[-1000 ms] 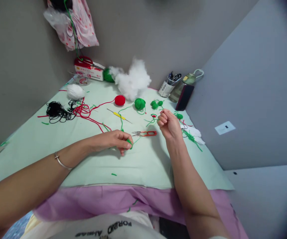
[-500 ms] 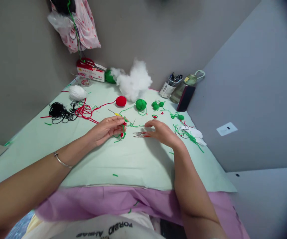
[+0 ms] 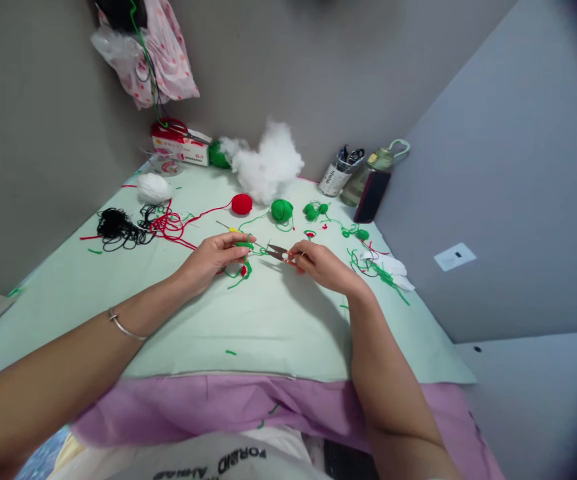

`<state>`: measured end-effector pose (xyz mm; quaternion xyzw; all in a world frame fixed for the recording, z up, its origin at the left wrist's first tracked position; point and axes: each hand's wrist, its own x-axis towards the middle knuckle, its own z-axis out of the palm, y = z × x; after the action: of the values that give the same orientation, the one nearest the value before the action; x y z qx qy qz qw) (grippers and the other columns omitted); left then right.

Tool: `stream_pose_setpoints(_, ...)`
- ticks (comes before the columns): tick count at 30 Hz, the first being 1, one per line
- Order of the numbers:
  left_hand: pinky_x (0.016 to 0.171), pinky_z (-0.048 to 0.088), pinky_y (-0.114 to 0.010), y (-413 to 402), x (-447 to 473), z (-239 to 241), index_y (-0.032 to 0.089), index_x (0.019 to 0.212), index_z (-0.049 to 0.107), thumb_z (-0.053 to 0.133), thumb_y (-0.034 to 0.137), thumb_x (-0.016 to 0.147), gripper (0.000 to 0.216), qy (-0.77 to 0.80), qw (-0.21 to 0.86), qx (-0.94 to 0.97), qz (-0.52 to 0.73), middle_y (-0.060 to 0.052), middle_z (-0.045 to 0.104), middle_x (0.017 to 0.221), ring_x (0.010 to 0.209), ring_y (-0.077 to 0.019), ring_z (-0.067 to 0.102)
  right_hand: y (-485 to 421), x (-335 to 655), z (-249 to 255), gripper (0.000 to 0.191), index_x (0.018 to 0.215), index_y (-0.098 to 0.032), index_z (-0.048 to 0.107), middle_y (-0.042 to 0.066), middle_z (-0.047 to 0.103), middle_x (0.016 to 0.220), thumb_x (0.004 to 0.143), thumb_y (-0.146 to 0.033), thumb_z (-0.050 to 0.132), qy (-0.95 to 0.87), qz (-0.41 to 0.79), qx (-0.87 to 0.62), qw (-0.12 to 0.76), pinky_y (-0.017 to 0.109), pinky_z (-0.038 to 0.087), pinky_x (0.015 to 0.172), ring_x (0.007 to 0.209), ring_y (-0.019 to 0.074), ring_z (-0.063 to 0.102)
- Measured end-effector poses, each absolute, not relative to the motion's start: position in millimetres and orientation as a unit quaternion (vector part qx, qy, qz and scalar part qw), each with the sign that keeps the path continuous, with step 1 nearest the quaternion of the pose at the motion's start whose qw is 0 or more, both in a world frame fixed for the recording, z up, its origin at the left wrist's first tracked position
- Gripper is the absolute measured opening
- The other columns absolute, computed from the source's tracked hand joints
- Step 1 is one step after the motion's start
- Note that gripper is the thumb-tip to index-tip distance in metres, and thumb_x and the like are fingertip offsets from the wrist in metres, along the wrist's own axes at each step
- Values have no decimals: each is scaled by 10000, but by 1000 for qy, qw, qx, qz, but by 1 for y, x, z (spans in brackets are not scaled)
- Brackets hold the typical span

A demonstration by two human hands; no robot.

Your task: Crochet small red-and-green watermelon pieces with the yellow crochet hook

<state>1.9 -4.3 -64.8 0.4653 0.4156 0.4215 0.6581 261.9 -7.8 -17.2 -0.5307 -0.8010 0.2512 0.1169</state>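
My left hand (image 3: 206,261) pinches a small green crochet piece (image 3: 244,246) between thumb and fingertips above the table. Just below those fingertips hangs or lies a small red and green crochet piece (image 3: 244,270); whether it is joined to the pinched one is unclear. In my right hand (image 3: 326,267) is a small pair of scissors (image 3: 277,252), its blades parted and pointing left. Green yarn (image 3: 262,251) runs from the pinched piece to the blades. Behind my left fingertips lies a crochet hook with a yellow grip (image 3: 233,229), partly covered.
Behind my hands sit a red yarn ball (image 3: 242,204), a green yarn ball (image 3: 282,211) and white stuffing (image 3: 267,163). Tangled black yarn (image 3: 113,223) and a white ball (image 3: 153,189) lie left. At right are green scraps (image 3: 386,277), a phone (image 3: 372,197) and a pen cup (image 3: 336,179).
The scissors have come up from low beside my right fingers to the yarn, their blades now spread wider. My left hand has turned the crochet piece so more green shows.
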Motion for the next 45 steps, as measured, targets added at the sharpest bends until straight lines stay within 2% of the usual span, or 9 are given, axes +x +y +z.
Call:
stream_pose_setpoints(4, 628, 447, -248, -5, 3, -67, 183, 1154, 703, 786, 291, 783, 395, 391, 665, 478, 419, -4, 674, 813, 660, -124, 635, -11, 256, -13, 263, 972, -176, 624, -31, 509, 676, 993, -330, 411, -773, 340, -495, 202, 261, 348, 609, 607, 121, 449)
stream_pose_setpoints(6, 670, 463, -270, -6, 5, -68, 173, 1164, 694, 790, 288, 775, 417, 377, 669, 482, 421, -9, 678, 835, 668, -130, 638, -11, 251, -15, 314, 987, -175, 648, -32, 505, 709, 962, -456, 512, -757, 376, -479, 234, 255, 311, 571, 595, 107, 401)
stream_pose_setpoints(8, 703, 471, -285, -6, 6, -69, 169, 1164, 696, 802, 283, 756, 437, 373, 669, 483, 424, -18, 687, 882, 686, -132, 637, -11, 246, -20, 351, 980, -173, 675, -30, 512, 733, 891, -509, 627, -747, 398, -473, 245, 254, 288, 564, 607, 100, 371)
stream_pose_setpoints(10, 726, 472, -288, -5, 7, -69, 172, 1153, 707, 815, 273, 736, 442, 378, 665, 481, 429, -26, 694, 937, 717, -131, 632, -11, 241, -25, 355, 949, -171, 694, -33, 498, 718, 864, -514, 664, -742, 409, -474, 242, 257, 275, 572, 618, 101, 349)
stream_pose_setpoints(19, 767, 466, -289, -8, 8, -69, 208, 1123, 741, 824, 262, 708, 427, 386, 656, 498, 417, -31, 724, 991, 755, -131, 597, -19, 224, -24, 383, 799, -156, 666, -28, 444, 682, 921, -507, 574, -744, 412, -470, 237, 274, 244, 580, 637, 107, 305)
stream_pose_setpoints(25, 764, 450, -279, -7, 7, -74, 225, 1169, 732, 804, 289, 745, 435, 386, 649, 521, 398, -15, 697, 929, 766, -132, 585, -20, 223, -24, 380, 798, -153, 663, -31, 429, 674, 918, -502, 574, -743, 407, -476, 236, 274, 236, 576, 635, 105, 302)
stream_pose_setpoints(31, 773, 438, -278, -7, 6, -76, 228, 1201, 714, 780, 286, 778, 432, 364, 655, 535, 390, -16, 685, 955, 781, -127, 577, -19, 223, -25, 379, 757, -157, 653, -39, 375, 655, 904, -502, 595, -729, 434, -469, 245, 276, 213, 569, 636, 104, 283)
stream_pose_setpoints(42, 775, 447, -289, -8, 6, -72, 215, 1173, 716, 774, 279, 779, 403, 361, 658, 530, 395, -15, 703, 907, 787, -140, 605, -16, 226, -26, 391, 877, -172, 708, -65, 294, 620, 904, -546, 600, -673, 521, -453, 264, 260, 222, 545, 584, 96, 269)
stream_pose_setpoints(45, 743, 465, -293, -9, 6, -69, 193, 1157, 711, 770, 306, 792, 386, 368, 659, 513, 409, -10, 693, 817, 737, -143, 622, -14, 236, -21, 441, 917, -169, 734, -57, 361, 605, 922, -577, 567, -689, 532, -424, 250, 250, 298, 562, 576, 97, 326)
